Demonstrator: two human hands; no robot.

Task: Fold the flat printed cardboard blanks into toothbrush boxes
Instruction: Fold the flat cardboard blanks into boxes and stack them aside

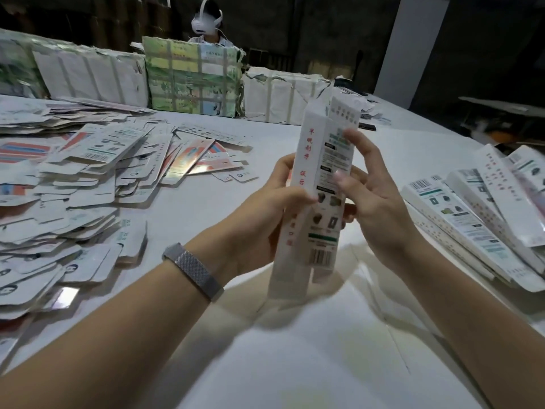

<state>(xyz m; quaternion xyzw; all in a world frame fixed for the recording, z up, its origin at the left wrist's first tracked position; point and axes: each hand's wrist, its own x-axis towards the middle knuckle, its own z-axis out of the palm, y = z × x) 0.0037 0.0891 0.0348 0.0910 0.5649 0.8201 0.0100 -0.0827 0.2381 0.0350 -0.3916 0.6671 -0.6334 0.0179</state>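
Note:
A long white printed cardboard blank [320, 160], partly folded into a box shape, stands upright above the table in the middle of the head view. My left hand [265, 214] grips its left side, thumb on the front panel. My right hand [368, 196] holds its right edge, with the thumb and a fingertip on the printed face. A barcode shows near the blank's lower end. A big loose heap of flat blanks [67, 202] covers the table's left side. Folded boxes [483, 216] lie stacked at the right.
The white table [295, 364] spreads out in front of me. Wrapped paper bundles [191, 78] stand in a row along its far edge. Behind them sits a person wearing a white headset [206, 22]. A dark small object [367, 126] lies far right on the table.

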